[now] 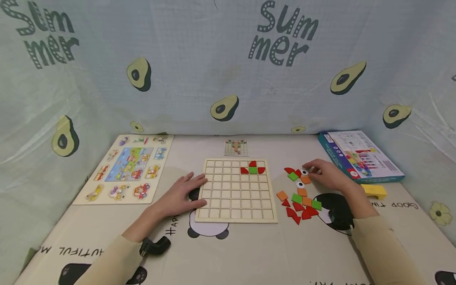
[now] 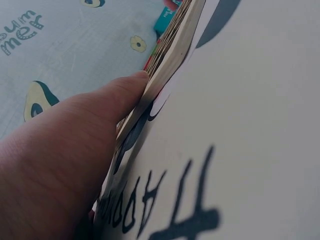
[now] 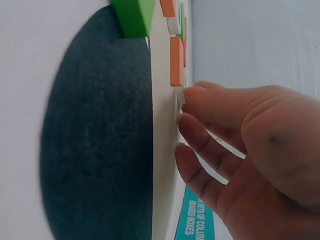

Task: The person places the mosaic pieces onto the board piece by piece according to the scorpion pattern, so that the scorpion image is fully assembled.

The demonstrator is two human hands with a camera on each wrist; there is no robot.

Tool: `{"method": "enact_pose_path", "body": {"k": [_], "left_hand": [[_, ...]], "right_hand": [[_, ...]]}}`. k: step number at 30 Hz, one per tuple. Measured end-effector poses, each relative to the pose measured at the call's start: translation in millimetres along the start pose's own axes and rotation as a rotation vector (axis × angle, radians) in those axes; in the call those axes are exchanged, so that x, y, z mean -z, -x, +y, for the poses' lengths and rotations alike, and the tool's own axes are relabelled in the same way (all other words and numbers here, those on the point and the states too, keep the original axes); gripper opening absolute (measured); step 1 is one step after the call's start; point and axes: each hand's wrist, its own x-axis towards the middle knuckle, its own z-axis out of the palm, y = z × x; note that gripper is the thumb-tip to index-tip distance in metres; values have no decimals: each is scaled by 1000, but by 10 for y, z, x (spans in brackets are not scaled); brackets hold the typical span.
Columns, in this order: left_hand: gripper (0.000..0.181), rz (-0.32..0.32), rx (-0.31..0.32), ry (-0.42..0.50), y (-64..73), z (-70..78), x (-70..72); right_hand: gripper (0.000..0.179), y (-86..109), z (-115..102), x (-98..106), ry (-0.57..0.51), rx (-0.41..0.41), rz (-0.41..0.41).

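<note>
A square wooden grid board (image 1: 236, 190) lies mid-table, with one green square (image 1: 253, 170) and red quarter-round pieces (image 1: 261, 170) set in its upper right cells. My left hand (image 1: 182, 194) rests at the board's left edge, fingers spread; in the left wrist view the thumb (image 2: 117, 97) touches the rim. My right hand (image 1: 325, 173) reaches into the loose pieces, its fingertips at a round white eye piece (image 1: 304, 172). In the right wrist view, the thumb covers most of a white piece (image 3: 180, 95) beside an orange square (image 3: 176, 60); whether it is pinched is hidden.
Right of the board lie several red, green and orange pieces and a second eye piece (image 1: 300, 185). A pattern card (image 1: 236, 147) sits behind the board. A picture puzzle (image 1: 122, 170) is at left; a box (image 1: 361, 154) and a yellow block (image 1: 374, 191) at right.
</note>
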Motion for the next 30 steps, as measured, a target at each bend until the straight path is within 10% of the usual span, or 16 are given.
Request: {"method": "enact_pose_path", "body": {"k": [30], "left_hand": [[72,-2,5,4,8,-13,-12]], "right_hand": [[28,-111,-140,128,111,-30,2]]}}
